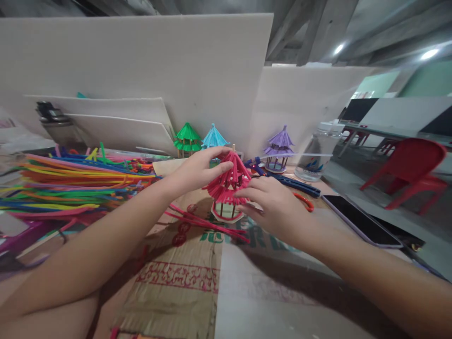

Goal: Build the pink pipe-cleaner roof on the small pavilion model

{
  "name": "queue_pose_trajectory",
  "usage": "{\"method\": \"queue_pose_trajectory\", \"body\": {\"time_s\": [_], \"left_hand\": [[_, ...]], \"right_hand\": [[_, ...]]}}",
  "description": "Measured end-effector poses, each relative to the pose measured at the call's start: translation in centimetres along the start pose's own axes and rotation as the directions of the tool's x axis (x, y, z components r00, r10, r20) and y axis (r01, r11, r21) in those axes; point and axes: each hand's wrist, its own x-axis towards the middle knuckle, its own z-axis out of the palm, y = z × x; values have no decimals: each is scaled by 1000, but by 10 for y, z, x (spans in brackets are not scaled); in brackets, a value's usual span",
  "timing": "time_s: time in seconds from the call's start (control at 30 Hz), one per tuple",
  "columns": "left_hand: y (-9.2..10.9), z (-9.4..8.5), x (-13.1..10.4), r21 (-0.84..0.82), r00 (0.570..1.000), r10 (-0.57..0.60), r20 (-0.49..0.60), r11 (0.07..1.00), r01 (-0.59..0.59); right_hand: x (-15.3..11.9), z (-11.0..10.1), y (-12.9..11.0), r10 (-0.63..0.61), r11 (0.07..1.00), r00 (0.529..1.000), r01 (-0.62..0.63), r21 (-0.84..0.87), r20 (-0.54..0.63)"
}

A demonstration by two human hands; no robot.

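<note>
A small red pavilion [231,186] with a two-tiered roof of pipe cleaners stands upright on the table on thin brown posts and a pale base. My left hand [203,165] touches the top of its roof, thumb and fingers apart around the peak. At the lower roof's right side is my right hand [270,202], its fingers curved and spread against the edge. Loose red pipe cleaners [208,222] lie in front of the pavilion.
Green [187,136], light blue [213,136] and purple [279,143] pavilions stand behind. Colourful pipe cleaners [77,181] are piled left. A bottle [314,153], glue gun [254,165], dark blue tool [296,184], orange-handled item [304,201] and phone [360,220] are on the right.
</note>
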Motion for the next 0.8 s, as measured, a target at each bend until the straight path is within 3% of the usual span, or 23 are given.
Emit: {"method": "queue_pose_trajectory", "body": {"time_s": [0.23, 0.33, 0.4, 0.43, 0.53, 0.6, 0.8], "left_hand": [[-7, -2, 0, 40, 1000, 14, 10, 999, -15], [-11, -2, 0, 25, 999, 32, 8, 999, -33], [-12, -2, 0, 6, 1000, 27, 10, 1000, -27], [-12, -2, 0, 0, 1000, 23, 9, 1000, -23], [-13, -1, 0, -10, 1000, 25, 7, 1000, -25], [-14, -1, 0, -18, 999, 38, 4, 999, -38], [-13, -3, 0, -7, 998, 58, 10, 998, -58]], "right_hand": [[11, 23, -9, -43, 998, 999, 43, -41, 19], [11, 22, -32, -72, 987, 997, 71, 148, 4], [14, 23, -55, -102, 935, 990, 63, 350, 94], [17, 25, -67, -128, 908, 976, 44, 416, 176], [30, 42, -98, -306, 827, 864, 34, 561, 399], [41, 59, -113, -401, 786, 816, 71, 615, 418], [65, 97, -131, -556, 673, 735, 124, 729, 388]]}}
